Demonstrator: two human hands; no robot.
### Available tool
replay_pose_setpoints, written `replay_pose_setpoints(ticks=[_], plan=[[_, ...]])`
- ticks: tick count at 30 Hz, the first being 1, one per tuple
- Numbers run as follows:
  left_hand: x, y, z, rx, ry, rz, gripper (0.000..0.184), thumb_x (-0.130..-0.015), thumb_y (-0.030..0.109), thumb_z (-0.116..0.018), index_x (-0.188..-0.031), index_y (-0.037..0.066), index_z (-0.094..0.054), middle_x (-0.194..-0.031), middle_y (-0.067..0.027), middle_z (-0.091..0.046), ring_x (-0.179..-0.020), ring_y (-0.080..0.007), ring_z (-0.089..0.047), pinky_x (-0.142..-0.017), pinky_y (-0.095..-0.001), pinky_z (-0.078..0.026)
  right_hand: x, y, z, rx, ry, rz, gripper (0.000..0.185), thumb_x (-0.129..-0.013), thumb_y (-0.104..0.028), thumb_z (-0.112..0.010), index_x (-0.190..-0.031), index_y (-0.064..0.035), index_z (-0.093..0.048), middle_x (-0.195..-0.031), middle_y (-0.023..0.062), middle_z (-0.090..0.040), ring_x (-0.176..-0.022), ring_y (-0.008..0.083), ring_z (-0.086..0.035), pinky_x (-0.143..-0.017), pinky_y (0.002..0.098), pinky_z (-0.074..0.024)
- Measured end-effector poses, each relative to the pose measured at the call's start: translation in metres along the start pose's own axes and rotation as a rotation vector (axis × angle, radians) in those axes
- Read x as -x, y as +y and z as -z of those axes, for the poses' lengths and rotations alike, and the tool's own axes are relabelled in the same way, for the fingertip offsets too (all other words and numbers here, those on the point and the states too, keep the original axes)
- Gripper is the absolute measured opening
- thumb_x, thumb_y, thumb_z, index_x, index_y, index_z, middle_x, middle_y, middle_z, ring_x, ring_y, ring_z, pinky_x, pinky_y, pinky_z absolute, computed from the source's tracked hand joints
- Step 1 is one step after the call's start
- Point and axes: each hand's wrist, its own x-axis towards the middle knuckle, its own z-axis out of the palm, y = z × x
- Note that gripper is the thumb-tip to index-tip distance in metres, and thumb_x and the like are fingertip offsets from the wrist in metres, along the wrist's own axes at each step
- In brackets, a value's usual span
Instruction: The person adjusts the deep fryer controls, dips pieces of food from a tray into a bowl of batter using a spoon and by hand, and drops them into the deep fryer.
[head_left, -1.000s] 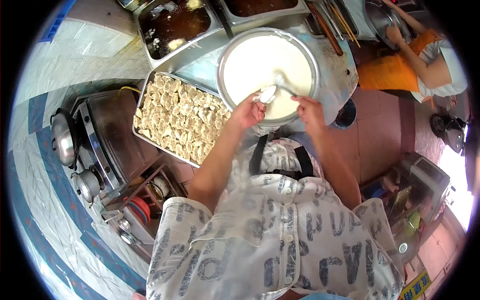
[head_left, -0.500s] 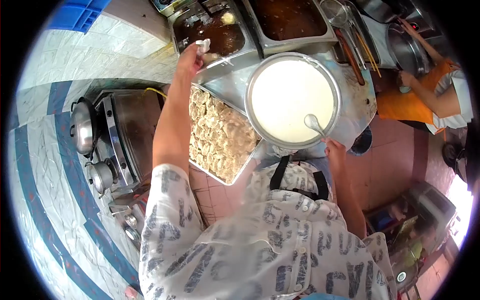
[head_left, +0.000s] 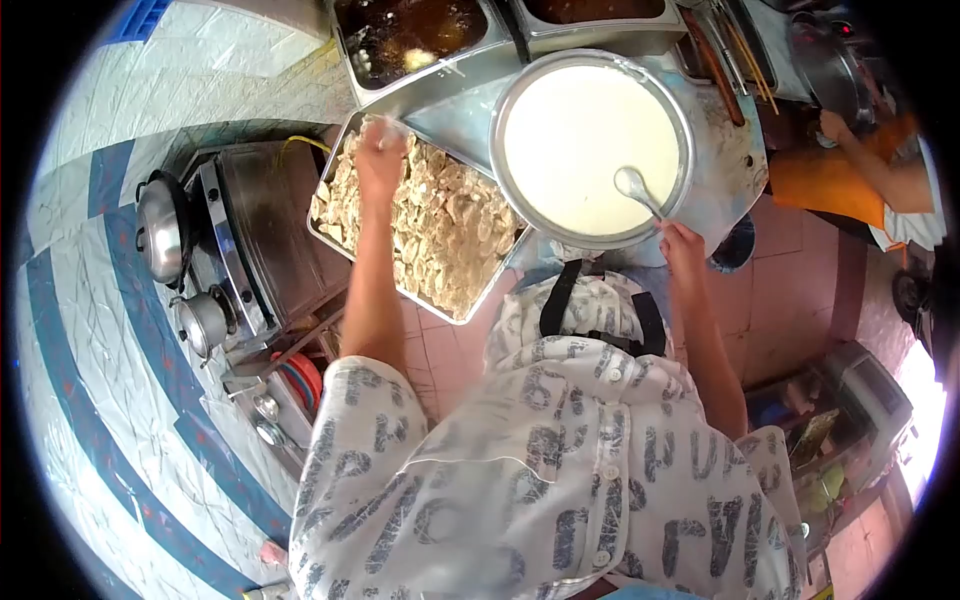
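The right hand [head_left: 683, 244] is closed around the handle end of the spoon [head_left: 650, 205], just outside the lower-right rim of the basin [head_left: 590, 240]. The spoon handle crosses this rim; the spoon bowl is positioned over the batter [head_left: 575, 140]. Contact between bowl and batter cannot be determined.

The left hand [head_left: 382, 160] is located over the far-left part of the tray [head_left: 462, 321]. It is blurred; finger opening and any held item cannot be determined. Pieces [head_left: 455, 210] cover the tray.

The basin rests on the counter [head_left: 725, 155], to the right of the tray. Beyond both are the left pan [head_left: 450, 76] and right pan [head_left: 590, 36], each containing dark liquid. Chopsticks [head_left: 750, 55] lie to the right of the pans.
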Motion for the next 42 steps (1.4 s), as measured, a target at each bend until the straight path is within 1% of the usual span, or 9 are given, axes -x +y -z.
replay_pose_setpoints(ticks=[3, 7, 16, 22, 25, 28, 32, 36, 42], plan=[[0.077, -0.085, -0.031, -0.029, -0.219, 0.135, 0.038, -0.084, 0.014, -0.071, -0.116, -0.006, -0.065, -0.104, -0.0173, -0.071, -0.083, -0.0208, -0.068, -0.078, -0.0321, -0.052, -0.006, 0.004, -0.009, 0.068, -0.034, 0.074, 0.031, -0.097, -0.023, -0.059, -0.106, 0.0035, -0.072, -0.063, -0.0037, -0.047, -0.056, 0.0054, -0.04, -0.05, 0.023, -0.0286], [0.141, -0.071, -0.072, -0.181, -0.269, 0.142, 0.035, -0.079, 0.017, -0.07, -0.11, 0.002, -0.069, -0.101, -0.0193, -0.07, -0.097, -0.0372, -0.066, -0.085, -0.0405, -0.051, -0.003, 0.003, -0.022, 0.085, -0.042, 0.07, 0.031, -0.097, -0.024, -0.06, -0.106, 0.002, -0.072, -0.063, -0.004, -0.048, -0.056, 0.0053, -0.041, -0.051, 0.022, -0.0315], [0.141, -0.038, -0.117, -0.611, -0.236, -0.124, 0.035, -0.079, 0.022, -0.068, -0.112, 0.012, -0.06, -0.113, -0.0166, -0.064, -0.09, -0.0375, -0.067, -0.077, -0.0489, -0.056, 0.003, 0.019, -0.015, 0.188, -0.02, 0.086, 0.03, -0.097, -0.026, -0.059, -0.105, -0.0017, -0.073, -0.062, -0.004, -0.049, -0.056, 0.0051, -0.042, -0.05, 0.0224, -0.0334], [0.129, -0.04, -0.122, -0.684, -0.327, -0.102, 0.035, -0.078, 0.023, -0.069, -0.11, 0.011, -0.061, -0.108, -0.0161, -0.067, -0.086, -0.0384, -0.069, -0.074, -0.0492, -0.056, 0.009, 0.03, -0.011, 0.132, 0.018, 0.081, 0.03, -0.097, -0.025, -0.059, -0.106, -0.0007, -0.073, -0.061, -0.0046, -0.047, -0.055, 0.005, -0.04, -0.05, 0.0223, -0.0316], [0.128, -0.016, -0.111, -0.654, -0.459, -0.003, 0.048, -0.083, 0.027, -0.061, -0.125, 0.005, -0.056, -0.114, -0.0236, -0.063, -0.098, -0.0413, -0.065, -0.085, -0.0493, -0.053, 0.012, 0.031, -0.013, 0.116, 0.014, 0.105, 0.032, -0.098, -0.025, -0.058, -0.11, 0.0009, -0.071, -0.059, -0.0052, -0.044, -0.052, 0.0045, -0.037, -0.049, 0.0219, -0.0275], [0.136, -0.016, -0.101, -0.519, -0.229, -0.086, 0.041, -0.075, 0.02, -0.074, -0.111, 0.007, -0.061, -0.097, -0.0171, -0.068, -0.075, -0.033, -0.068, -0.068, -0.0441, -0.054, 0.016, 0.023, -0.017, 0.14, 0.017, 0.124, 0.032, -0.098, -0.026, -0.057, -0.11, 0.001, -0.071, -0.06, -0.005, -0.045, -0.053, 0.0045, -0.037, -0.05, 0.0221, -0.0279], [0.136, -0.033, -0.087, 0.061, -0.113, 0.198, 0.042, -0.078, 0.007, -0.068, -0.117, 0.003, -0.055, -0.087, -0.0091, -0.064, -0.073, -0.017, -0.064, -0.063, -0.0306, -0.05, 0.019, 0.012, -0.017, 0.187, -0.007, 0.131, 0.032, -0.099, -0.025, -0.057, -0.109, 0.0008, -0.072, -0.06, -0.005, -0.045, -0.055, 0.0045, -0.038, -0.051, 0.0224, -0.029], [0.138, -0.017, -0.081, 0.651, -0.083, 0.413, 0.046, -0.086, 0.0, -0.062, -0.129, 0.0, -0.046, -0.089, -0.0116, -0.066, -0.078, -0.0192, -0.066, -0.069, -0.0306, -0.054, 0.009, 0.019, -0.013, 0.173, -0.012, 0.163, 0.026, -0.095, -0.022, -0.059, -0.099, -0.0021, -0.074, -0.062, -0.0019, -0.052, -0.055, 0.0067, -0.045, -0.05, 0.0253, -0.0368], [0.143, 0.024, -0.096, 0.578, -0.394, 0.476, 0.035, -0.087, -0.001, -0.061, -0.122, 0.001, -0.059, -0.091, -0.0055, -0.067, -0.074, -0.0119, -0.063, -0.066, -0.0238, -0.051, -0.002, 0.017, -0.005, 0.161, -0.026, 0.126, 0.026, -0.094, -0.027, -0.062, -0.099, -0.0036, -0.073, -0.062, 0.0036, -0.058, -0.056, 0.0156, -0.053, -0.053, 0.0304, -0.0416]])
